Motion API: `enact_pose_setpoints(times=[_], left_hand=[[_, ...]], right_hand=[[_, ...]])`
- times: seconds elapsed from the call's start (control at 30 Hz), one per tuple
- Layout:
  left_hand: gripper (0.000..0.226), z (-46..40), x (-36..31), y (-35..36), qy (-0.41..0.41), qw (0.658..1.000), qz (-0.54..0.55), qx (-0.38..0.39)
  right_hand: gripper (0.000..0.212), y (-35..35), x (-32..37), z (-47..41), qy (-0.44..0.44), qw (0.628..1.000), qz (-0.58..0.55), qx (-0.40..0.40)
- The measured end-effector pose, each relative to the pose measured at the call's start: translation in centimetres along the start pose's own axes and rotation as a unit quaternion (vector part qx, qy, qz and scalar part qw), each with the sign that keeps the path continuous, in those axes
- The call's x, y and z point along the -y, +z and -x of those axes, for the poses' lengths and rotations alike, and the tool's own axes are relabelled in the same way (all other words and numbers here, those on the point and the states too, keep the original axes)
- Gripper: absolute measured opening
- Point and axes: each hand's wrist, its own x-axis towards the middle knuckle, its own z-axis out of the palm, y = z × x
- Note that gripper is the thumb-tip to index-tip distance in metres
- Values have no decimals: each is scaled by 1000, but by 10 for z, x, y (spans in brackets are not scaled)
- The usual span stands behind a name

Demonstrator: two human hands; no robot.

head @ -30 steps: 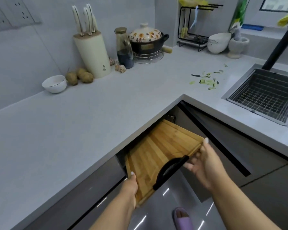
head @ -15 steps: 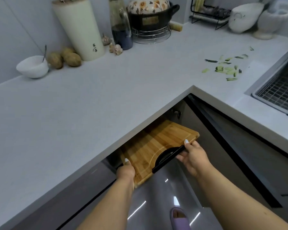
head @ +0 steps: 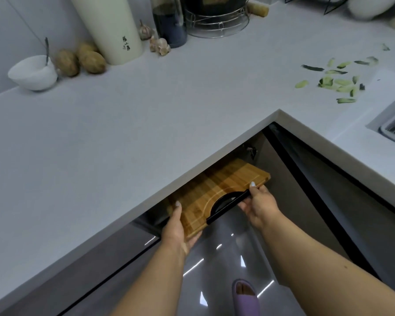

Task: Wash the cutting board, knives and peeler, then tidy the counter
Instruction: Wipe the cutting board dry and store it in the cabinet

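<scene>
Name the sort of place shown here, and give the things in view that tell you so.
Most likely a home kitchen: a grey countertop carries potatoes, garlic and green vegetable peelings, and both hands hold a wooden cutting board at the cabinet opening below.

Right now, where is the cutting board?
Head view, lower centre: the cutting board sits half under the counter's inner corner, held by the left hand and right hand.

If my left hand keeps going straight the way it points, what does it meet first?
Probably the underside of the pale grey countertop edge or the dark cabinet opening beneath; left hand grips the bamboo cutting board. Depth unclear.
</scene>
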Motion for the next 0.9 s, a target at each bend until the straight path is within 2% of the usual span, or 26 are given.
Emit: enact_pose_setpoints(times=[0.13,0.23,0.33,0.5,0.6,0.67,0.8,0.9], left_hand=[[63,27,12,15,-25,989,147,-15],[51,23,11,21,-20,979,201,-27],[51,12,5,20,-37,973,228,-26],[62,-19,-4,26,9,987,161,-6],[76,-37,-11,29,33,991,128,17],[75,-46,-13,31,47,990,132,20],[72,-68,-10,38,78,990,116,25],[79,-87,-10,41,74,993,83,46]], right_hand=[[32,3,-6,-14,52,998,24,-25],[37,5,-10,-24,75,996,43,-31],[44,7,-14,-37,90,993,67,-32],[49,20,-21,-61,84,994,74,-8],[52,26,-28,-79,82,996,41,6],[53,29,-33,-91,84,996,15,13],[37,28,-46,-119,85,996,-38,7],[38,32,-55,-137,91,995,-50,-4]])
